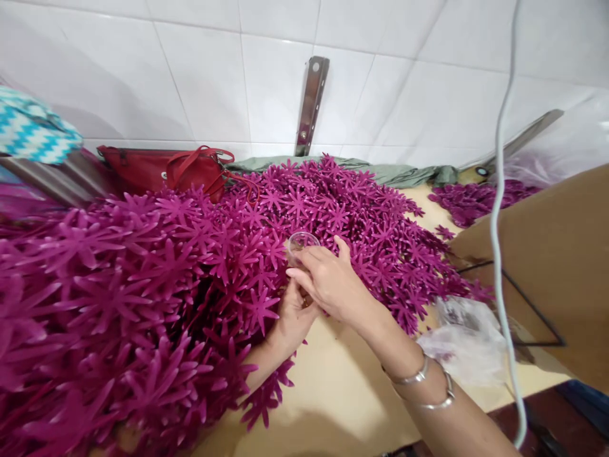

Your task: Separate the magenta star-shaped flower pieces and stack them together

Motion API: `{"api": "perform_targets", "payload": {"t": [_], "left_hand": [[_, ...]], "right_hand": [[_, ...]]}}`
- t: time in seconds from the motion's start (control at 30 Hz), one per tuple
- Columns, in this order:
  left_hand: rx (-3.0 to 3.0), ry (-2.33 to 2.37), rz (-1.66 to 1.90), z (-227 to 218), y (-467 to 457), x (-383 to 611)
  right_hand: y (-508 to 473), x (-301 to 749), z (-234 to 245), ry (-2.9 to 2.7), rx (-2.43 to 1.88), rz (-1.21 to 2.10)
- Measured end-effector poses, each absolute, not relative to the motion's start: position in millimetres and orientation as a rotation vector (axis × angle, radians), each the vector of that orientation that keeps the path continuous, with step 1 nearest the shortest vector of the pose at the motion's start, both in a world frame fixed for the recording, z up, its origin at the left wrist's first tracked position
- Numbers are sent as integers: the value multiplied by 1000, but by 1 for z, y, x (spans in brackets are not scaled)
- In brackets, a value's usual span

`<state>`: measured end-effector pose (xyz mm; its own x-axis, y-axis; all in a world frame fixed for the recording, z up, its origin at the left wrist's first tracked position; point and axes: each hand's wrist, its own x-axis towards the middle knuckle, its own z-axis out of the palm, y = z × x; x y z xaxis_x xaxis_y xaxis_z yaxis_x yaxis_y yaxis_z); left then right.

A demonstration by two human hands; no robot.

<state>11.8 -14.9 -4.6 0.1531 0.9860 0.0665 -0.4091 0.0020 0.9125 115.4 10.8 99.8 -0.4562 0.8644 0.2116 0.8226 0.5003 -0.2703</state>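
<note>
One clear cup (301,243) is showing near the tabletop's (354,387) middle, among purple flowers (295,203); judged light, stiff, slippery, best taken by its sides. The right hand (330,280), palm down, is bending its fingers at the near rim, grip unclear. The left hand (291,315) is curling below, fingers partly hidden, closure undeterminable.

Reaches forward with both arms (387,339), holds the right hand (330,278) partly over the left hand (292,317), bends most right fingers (310,256), sticks out the little finger (341,247).
</note>
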Motion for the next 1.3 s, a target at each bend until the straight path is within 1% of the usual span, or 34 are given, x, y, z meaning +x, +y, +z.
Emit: {"api": "perform_targets", "payload": {"t": [0.17,0.3,0.47,0.7,0.93,1.03,1.13,1.23,1.3], "left_hand": [[1023,780,1245,-10,-18,15],[990,752,1282,-7,-15,15],[931,734,1233,-6,-9,12],[863,771,1296,-8,-4,10],[872,754,1330,-6,1,7],[876,758,1350,-5,5,4],[865,774,1375,-3,7,2],[831,784,1373,3,4,1],[765,787,1362,9,2,0]], "right_hand": [[37,95,98,-2638,-1540,104],[47,91,104,-2732,-1567,146],[49,93,104,-2684,-1549,180],[51,90,101,-2681,-1402,183],[53,90,105,-2666,-1379,113],[43,101,115,-2625,-1315,57],[22,118,118,-2445,-1211,-21],[-6,135,101,-2121,-1218,-92],[-26,142,80,-2115,-1260,-61]]}}
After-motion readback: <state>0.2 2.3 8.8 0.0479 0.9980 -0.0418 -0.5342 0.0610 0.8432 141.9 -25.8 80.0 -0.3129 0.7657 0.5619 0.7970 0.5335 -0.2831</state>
